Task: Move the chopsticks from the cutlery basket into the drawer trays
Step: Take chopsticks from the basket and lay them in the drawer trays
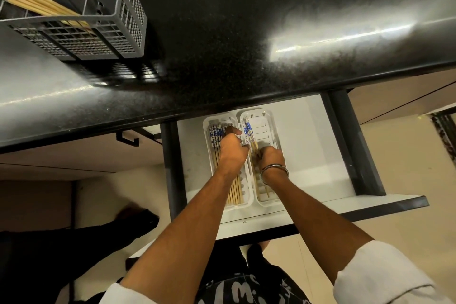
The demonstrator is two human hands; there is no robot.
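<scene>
black bench (222,32) above the open drawer (308,155): my right hand (270,158) pinches chopsticks (250,136) into the right tray (269,118), left hand (232,148) curled on the left tray's (209,123) bundle. next, back to the basket (74,15) for more.

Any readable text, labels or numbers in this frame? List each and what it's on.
Dark garment, bottom edge: large pale lettering, cut off and upside down, not readable as a word.
Chopsticks in the drawer trays: blue-and-white pattern at the tops, too small to tell whether it is text.
Nothing else.

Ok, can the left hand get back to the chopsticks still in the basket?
Probably yes. The left hand is down in the left tray, but the remaining chopsticks stick out of the basket's open top, with only bare countertop between.
</scene>
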